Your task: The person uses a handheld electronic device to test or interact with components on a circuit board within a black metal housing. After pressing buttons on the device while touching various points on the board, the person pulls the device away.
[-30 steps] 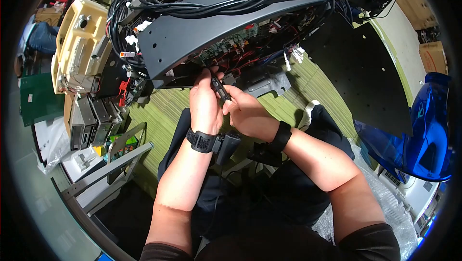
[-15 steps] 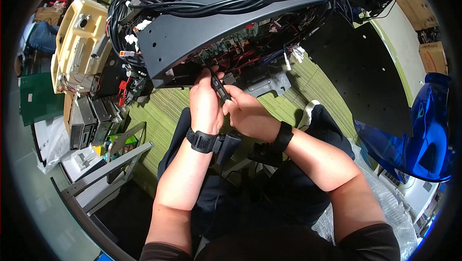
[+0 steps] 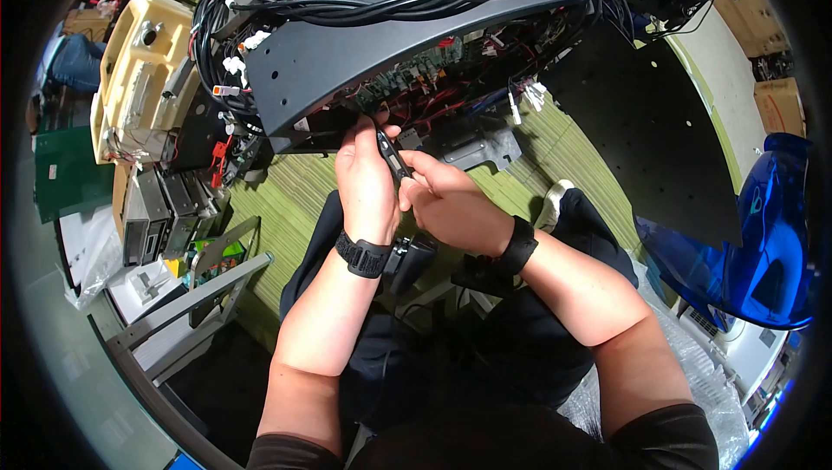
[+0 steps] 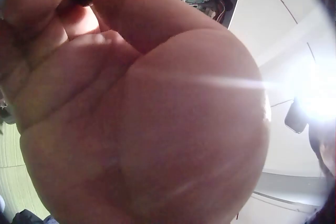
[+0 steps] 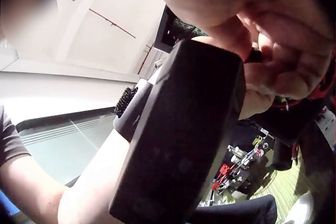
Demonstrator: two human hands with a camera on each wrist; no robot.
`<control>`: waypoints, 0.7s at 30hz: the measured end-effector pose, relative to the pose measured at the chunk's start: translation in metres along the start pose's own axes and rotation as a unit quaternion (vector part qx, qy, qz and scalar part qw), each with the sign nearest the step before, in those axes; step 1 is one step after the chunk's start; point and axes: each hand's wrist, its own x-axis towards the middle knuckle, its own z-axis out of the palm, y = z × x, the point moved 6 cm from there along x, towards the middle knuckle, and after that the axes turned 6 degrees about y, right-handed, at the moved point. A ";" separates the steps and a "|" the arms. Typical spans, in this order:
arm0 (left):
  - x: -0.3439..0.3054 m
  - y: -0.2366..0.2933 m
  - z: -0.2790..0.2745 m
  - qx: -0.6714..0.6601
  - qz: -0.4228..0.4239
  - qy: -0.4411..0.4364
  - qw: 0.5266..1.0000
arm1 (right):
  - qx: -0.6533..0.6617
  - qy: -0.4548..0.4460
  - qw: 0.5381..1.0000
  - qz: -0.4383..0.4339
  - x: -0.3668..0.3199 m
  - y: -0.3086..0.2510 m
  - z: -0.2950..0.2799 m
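Observation:
A slim black tool [image 3: 392, 154] slants between the two hands in the head view, below the lower left edge of a dark metal housing [image 3: 329, 62]. The left hand [image 3: 365, 182] pinches its upper part with thumb and fingers. Around its lower end curl the fingers of the right hand [image 3: 452, 206]. The tool's far tip is hidden near the housing's opening, where green circuit boards [image 3: 416, 73] and red wires show. In the left wrist view the palm [image 4: 142, 124] fills most of the picture; in the right wrist view the fingers [image 5: 289, 61] are curled.
Black cables [image 3: 390, 12] run across the housing. White connectors [image 3: 530, 99] hang at its right. A cream plastic part [image 3: 143, 80] and metal boxes [image 3: 147, 220] stand at the left, above a grey metal frame [image 3: 195, 301]. A glossy blue part [image 3: 771, 236] lies at the right.
The housing appears shifted slightly left in the head view. The right wrist has moved slightly right and the tool stands a little steeper, with both hands still holding it.

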 end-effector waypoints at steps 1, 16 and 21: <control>-0.001 0.001 0.000 -0.003 0.000 0.001 1.000 | 0.009 -0.001 1.000 0.001 0.000 0.000 0.000; 0.004 0.000 -0.003 -0.013 0.010 0.003 1.000 | 0.008 -0.007 1.000 0.029 0.005 0.003 0.006; 0.002 0.004 -0.003 0.002 -0.003 0.003 1.000 | -0.004 -0.017 1.000 0.024 0.009 0.005 0.007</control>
